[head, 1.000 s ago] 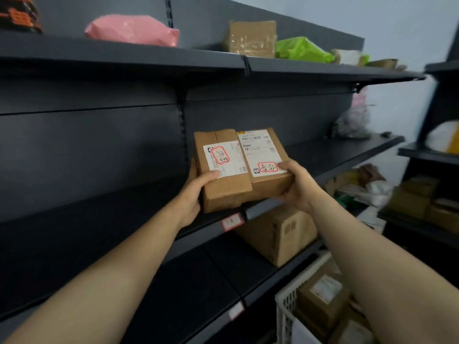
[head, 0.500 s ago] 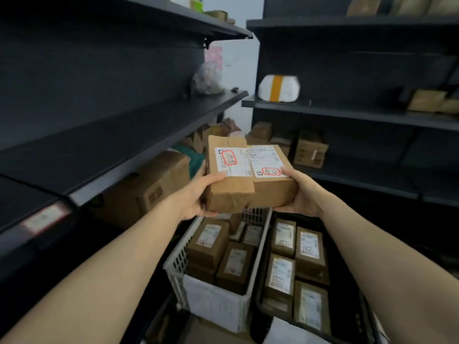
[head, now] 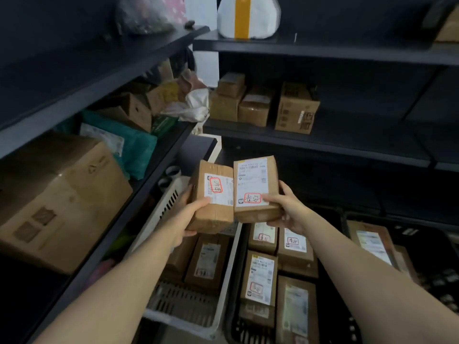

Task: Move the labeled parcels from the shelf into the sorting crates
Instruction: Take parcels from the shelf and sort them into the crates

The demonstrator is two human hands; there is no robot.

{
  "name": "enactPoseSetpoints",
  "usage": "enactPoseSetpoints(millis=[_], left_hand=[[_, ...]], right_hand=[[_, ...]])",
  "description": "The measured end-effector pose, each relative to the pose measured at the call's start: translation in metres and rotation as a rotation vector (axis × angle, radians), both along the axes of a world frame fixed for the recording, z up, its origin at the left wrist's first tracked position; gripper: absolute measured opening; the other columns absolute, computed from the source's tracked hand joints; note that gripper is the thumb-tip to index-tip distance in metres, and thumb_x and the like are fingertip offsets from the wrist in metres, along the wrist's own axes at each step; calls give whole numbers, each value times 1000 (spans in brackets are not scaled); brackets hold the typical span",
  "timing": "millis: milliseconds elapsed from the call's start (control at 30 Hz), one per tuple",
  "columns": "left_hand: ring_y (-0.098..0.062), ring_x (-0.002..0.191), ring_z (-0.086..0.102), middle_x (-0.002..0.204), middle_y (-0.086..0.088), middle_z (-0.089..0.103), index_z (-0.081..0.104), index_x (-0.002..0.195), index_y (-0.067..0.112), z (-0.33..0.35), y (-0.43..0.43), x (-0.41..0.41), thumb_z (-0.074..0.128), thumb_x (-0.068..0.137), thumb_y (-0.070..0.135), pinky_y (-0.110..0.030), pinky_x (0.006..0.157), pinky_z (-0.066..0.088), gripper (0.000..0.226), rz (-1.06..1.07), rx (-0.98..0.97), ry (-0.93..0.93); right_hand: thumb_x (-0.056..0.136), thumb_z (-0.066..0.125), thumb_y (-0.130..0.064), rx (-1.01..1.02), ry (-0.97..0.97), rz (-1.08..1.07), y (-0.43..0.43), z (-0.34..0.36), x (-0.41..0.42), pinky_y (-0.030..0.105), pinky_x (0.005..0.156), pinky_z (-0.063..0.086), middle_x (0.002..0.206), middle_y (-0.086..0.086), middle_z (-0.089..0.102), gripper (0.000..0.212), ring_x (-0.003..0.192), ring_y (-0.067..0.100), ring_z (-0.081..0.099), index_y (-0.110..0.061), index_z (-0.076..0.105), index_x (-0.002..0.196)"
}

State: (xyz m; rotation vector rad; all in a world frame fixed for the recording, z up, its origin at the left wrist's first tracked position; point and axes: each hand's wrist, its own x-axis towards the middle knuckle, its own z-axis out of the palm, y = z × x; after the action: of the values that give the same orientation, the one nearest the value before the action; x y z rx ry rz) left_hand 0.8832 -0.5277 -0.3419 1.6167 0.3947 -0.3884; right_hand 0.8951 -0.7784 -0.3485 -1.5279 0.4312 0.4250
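Two labeled parcels held side by side, edges touching, in the air above the crates.

Left parcel (head: 214,214): brown carton, long axis running away from the person, far end leaning slightly left, label face up toward the camera with red-boxed handwriting. Left hand (head: 185,219) grips its near left corner, thumb on top by the label, fingers underneath.

Right parcel (head: 253,184): same orientation, long axis away from the person, barcode end far, red-boxed writing at the near end. Right hand (head: 288,212) grips its near right corner, thumb pressed on the label.

Below: white crate (head: 166,207) under the left parcel, black crate (head: 248,332) under the right; both hold labeled cartons lying flat. A second black crate (head: 437,274) stands further right.

Left shelf (head: 99,95): large cardboard box (head: 57,194), teal bag (head: 141,152). Back shelf: several cartons (head: 295,110); above them a white parcel with yellow tape (head: 248,16).
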Motion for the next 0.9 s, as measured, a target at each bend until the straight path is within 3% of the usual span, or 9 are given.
enactPoseSetpoints(millis=[67, 200, 367, 467, 533, 733, 900], left_hand=[[-21, 102, 54, 117, 3, 57, 39, 130, 49, -18, -2, 6, 67, 80, 43, -47, 88, 45, 57, 30, 4, 48], [-24, 106, 52, 115, 0, 55, 40, 129, 47, -56, -4, 33, 66, 82, 42, -53, 95, 43, 54, 101, -3, 120], [-24, 103, 51, 120, -3, 54, 43, 127, 44, -90, 7, 73, 62, 83, 48, -54, 96, 43, 49, 207, -63, 198], [-25, 106, 50, 117, -1, 54, 44, 125, 43, -110, 17, 94, 62, 83, 47, -53, 97, 42, 46, 142, -29, 215], [-25, 108, 51, 120, -2, 55, 42, 132, 42, -124, 23, 107, 63, 81, 49, -52, 96, 43, 56, 79, 3, 231], [-26, 109, 49, 120, -3, 51, 39, 135, 45, -166, 22, 122, 63, 81, 49, -54, 96, 43, 59, -75, 50, 298], [-27, 113, 49, 123, -3, 51, 37, 136, 46, -203, 8, 125, 65, 79, 51, -52, 93, 45, 63, -124, 34, 329]], right_hand=[[84, 71, -24, -4, 36, -28, 0, -18, 7, 49, 85, 53, 117, -2, 56, 87, 98, 23, 60, -40, 16, 150], [87, 68, -27, 6, 96, -118, 4, -53, 28, 38, 67, 47, 116, -1, 51, 87, 92, 20, 57, -36, 12, 152], [87, 66, -36, 24, 95, -279, 7, -90, 49, 40, 76, 48, 116, -2, 58, 75, 100, 21, 58, -34, 24, 149], [85, 68, -39, 42, 103, -362, 12, -110, 61, 48, 93, 49, 126, 2, 60, 75, 107, 24, 60, -35, 28, 147], [85, 67, -39, 42, 105, -390, 17, -121, 65, 50, 96, 49, 124, 2, 61, 71, 107, 24, 61, -35, 30, 146], [88, 63, -38, 30, 119, -393, 34, -150, 67, 43, 88, 53, 119, 2, 62, 59, 103, 21, 61, -33, 38, 141], [85, 66, -39, 114, 145, -482, 34, -172, 59, 36, 79, 55, 125, 7, 62, 68, 107, 22, 63, -26, 36, 145]])
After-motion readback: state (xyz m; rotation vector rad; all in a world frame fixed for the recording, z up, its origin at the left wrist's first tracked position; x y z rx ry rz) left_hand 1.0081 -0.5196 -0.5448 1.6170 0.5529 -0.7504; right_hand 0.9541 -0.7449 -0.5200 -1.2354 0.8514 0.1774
